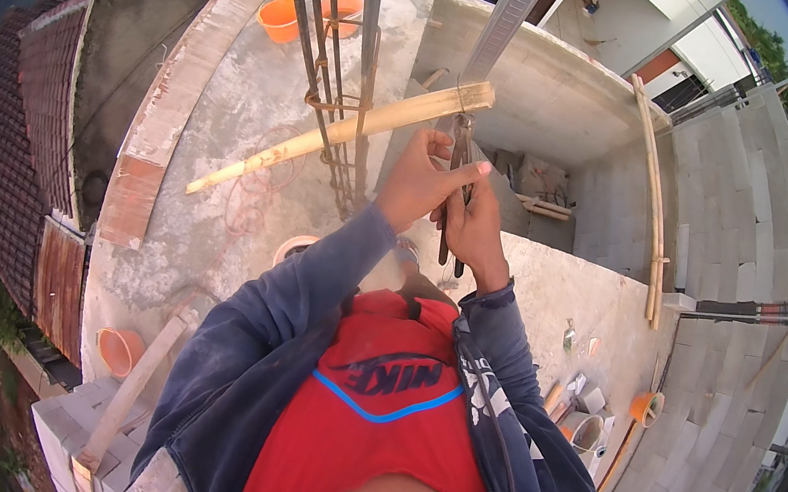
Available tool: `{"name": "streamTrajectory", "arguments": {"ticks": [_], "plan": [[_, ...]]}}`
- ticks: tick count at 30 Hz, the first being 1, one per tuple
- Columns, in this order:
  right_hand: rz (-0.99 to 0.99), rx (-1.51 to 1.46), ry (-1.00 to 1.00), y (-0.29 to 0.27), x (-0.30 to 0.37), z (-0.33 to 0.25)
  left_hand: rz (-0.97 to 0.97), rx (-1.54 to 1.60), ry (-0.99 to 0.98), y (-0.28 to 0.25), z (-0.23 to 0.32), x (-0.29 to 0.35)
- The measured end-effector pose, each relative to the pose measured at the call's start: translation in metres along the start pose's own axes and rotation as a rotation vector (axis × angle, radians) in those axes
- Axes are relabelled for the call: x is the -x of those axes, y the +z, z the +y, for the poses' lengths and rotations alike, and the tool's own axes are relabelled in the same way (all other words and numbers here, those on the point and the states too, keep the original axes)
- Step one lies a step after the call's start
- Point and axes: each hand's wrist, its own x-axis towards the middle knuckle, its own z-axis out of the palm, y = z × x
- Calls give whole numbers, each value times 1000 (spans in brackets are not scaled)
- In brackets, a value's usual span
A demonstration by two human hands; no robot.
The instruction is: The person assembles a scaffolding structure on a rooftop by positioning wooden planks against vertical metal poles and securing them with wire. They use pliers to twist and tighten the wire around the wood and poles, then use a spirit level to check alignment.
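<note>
Upright before me is a pair of metal pincers (463, 134), jaws up beside the end of a pale wooden batten (385, 123). My right hand (481, 233) is wrapped round the handles, which stick out below it. My left hand (414, 181) is closed at the upper part of the pincers, its thumb lying across them and its fingers curled near the jaws. The batten slants up to the right, passing a tall rebar column cage (324, 58). A thin wire shows at its upper end; whether my fingers hold any wire is hidden.
Orange buckets (278, 20) stand behind the cage, another (119, 351) at the left edge. Right of me the concrete slab (549, 276) drops into a walled opening with a bamboo pole (652, 200) leaning there. Pale blocks (81, 434) and a timber (131, 391) lie lower left.
</note>
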Motion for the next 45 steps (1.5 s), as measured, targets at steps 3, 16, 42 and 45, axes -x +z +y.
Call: {"name": "streamTrajectory", "arguments": {"ticks": [3, 16, 42, 45], "plan": [[-113, -441, 100, 4, -3, 9, -162, 139, -46, -8, 7, -4], [-209, -325, 275, -12, 13, -8, -469, 473, -219, 4, 0, -47], [159, -259, -82, 54, 21, 112, 171, -414, 131, 35, 5, -26], [151, -323, -156, 63, 11, 129, 117, -429, 50, 30, 5, -28]]}}
